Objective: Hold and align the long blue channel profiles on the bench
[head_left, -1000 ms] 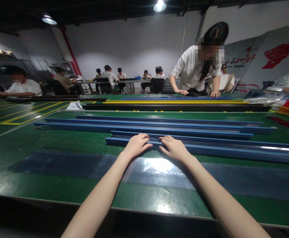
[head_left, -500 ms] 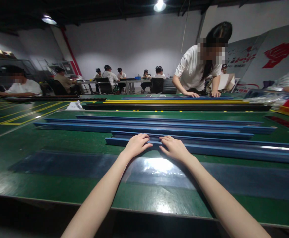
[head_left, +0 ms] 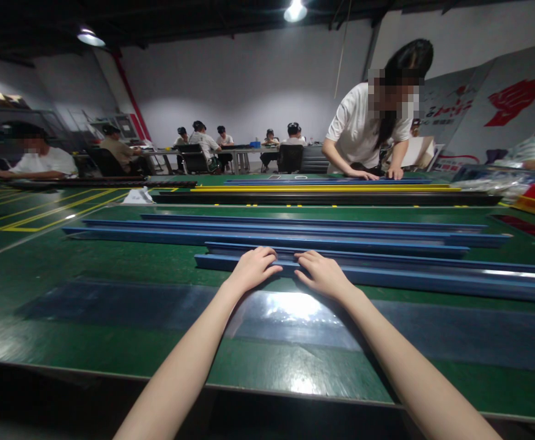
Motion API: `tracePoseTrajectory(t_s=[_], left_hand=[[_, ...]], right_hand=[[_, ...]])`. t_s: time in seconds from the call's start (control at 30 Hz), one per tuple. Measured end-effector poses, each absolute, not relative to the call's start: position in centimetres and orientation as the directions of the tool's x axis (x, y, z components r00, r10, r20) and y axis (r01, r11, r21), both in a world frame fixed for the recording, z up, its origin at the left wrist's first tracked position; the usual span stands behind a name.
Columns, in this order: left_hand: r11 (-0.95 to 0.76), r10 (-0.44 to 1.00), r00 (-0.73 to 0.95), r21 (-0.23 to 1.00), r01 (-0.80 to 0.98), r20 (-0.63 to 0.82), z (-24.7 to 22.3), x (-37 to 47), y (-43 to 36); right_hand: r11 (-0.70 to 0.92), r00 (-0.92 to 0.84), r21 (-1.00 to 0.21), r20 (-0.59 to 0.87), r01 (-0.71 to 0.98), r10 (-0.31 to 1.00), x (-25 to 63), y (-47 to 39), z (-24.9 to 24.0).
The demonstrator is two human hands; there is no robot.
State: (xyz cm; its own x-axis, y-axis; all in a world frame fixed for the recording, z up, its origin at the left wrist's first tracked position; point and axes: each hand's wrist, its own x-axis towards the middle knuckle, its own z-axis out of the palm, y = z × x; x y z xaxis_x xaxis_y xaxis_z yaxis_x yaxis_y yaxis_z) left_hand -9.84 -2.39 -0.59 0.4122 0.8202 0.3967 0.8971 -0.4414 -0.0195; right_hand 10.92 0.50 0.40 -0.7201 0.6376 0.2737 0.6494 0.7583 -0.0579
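A long blue channel strip (head_left: 432, 275) lies across the green table, nearest to me of the blue strips. My left hand (head_left: 255, 267) grips it near its left part, fingers over the channel and thumb on the near side. A short way to the right, my right hand (head_left: 321, 272) grips the same strip in the same manner. The two hands are apart. Below my forearms a flat, clear plastic sheet (head_left: 134, 305) lies on the table, with a bright glare between the arms.
Several more blue strips (head_left: 166, 235) lie just beyond, then a black strip (head_left: 340, 198) and a yellow strip (head_left: 322, 189). Across the green table (head_left: 249, 376) a person (head_left: 359, 128) leans over, hands on another blue strip. A dark red object (head_left: 526, 227) lies at right.
The person across the table has shifted slightly, their hands moving a little along the far strip. My hands have not visibly moved.
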Motion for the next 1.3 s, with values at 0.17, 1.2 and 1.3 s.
tracePoseTrajectory(t_s=[0.17,1.2,1.3], left_hand=[[-0.45,0.816,0.416,-0.012,0.893,0.4,-0.55,-9.89,-2.43],[-0.437,0.821,0.415,-0.036,0.899,0.392,-0.58,-9.8,-2.5],[-0.438,0.821,0.416,-0.037,0.898,0.391,-0.57,-9.8,-2.49]], right_hand=[[0.766,-0.724,-0.04,0.299,0.641,0.622,10.92,0.54,0.28],[0.766,-0.727,-0.024,0.296,0.643,0.619,10.91,0.52,0.25],[0.765,-0.725,-0.027,0.298,0.644,0.621,10.9,0.55,0.24]])
